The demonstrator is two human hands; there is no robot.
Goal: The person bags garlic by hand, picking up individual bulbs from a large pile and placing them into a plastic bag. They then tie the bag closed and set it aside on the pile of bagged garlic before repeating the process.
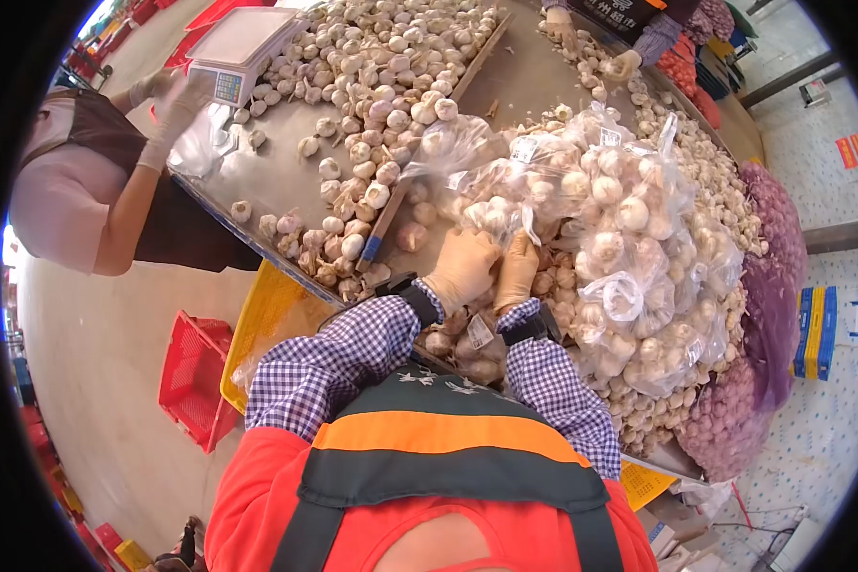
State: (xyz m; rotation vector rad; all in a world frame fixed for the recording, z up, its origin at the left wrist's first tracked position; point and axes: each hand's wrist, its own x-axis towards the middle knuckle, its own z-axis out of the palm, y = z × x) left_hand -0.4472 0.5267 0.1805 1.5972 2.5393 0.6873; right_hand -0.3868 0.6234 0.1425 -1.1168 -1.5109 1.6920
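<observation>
Both my hands wear pale gloves and meet at a clear plastic bag of garlic [491, 212] near the table's front edge. My left hand [463, 268] has its fingers curled in on the bag's near side. Close beside it, my right hand [518, 271] pinches the bag's gathered, whitish neck. Many filled, labelled bags of garlic [629, 212] are piled to the right of my hands. Loose garlic bulbs [357, 71] lie heaped at the back left, behind a wooden divider [383, 221].
A co-worker [76, 181] stands at the left by a white scale [238, 57]; another's gloved hands [561, 29] reach in at the back. Red basket [195, 377] and yellow crate [262, 319] lie at the left, purple net sacks [770, 276] at the right.
</observation>
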